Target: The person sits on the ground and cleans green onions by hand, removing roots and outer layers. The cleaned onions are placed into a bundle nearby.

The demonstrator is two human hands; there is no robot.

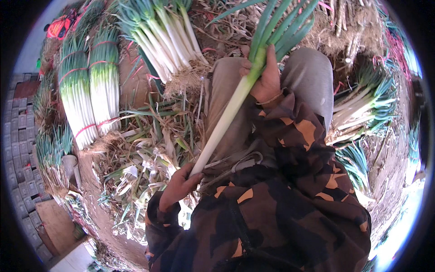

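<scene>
One long Welsh onion [226, 117] slants across my lap, with a white shank and green leaves fanning out at the top. My left hand [180, 186] grips its lower white end, so the root tip is hidden in the fingers. Farther up, where white turns to green, my right hand [266, 76] is closed around the stalk between my knees. Ahead and to the left lies a loose pile of trimmed-looking white onions [166, 47] with roots attached. Peeled leaves and dry skins [153, 163] cover the ground beside my left hand.
Two bundles [76, 91] [104, 78] tied with red bands lie at the left. More unpeeled onions [360, 105] are at the right, with rooty stalks [350, 30] at the upper right. Grey blocks [22, 146] and a board [54, 222] line the far left.
</scene>
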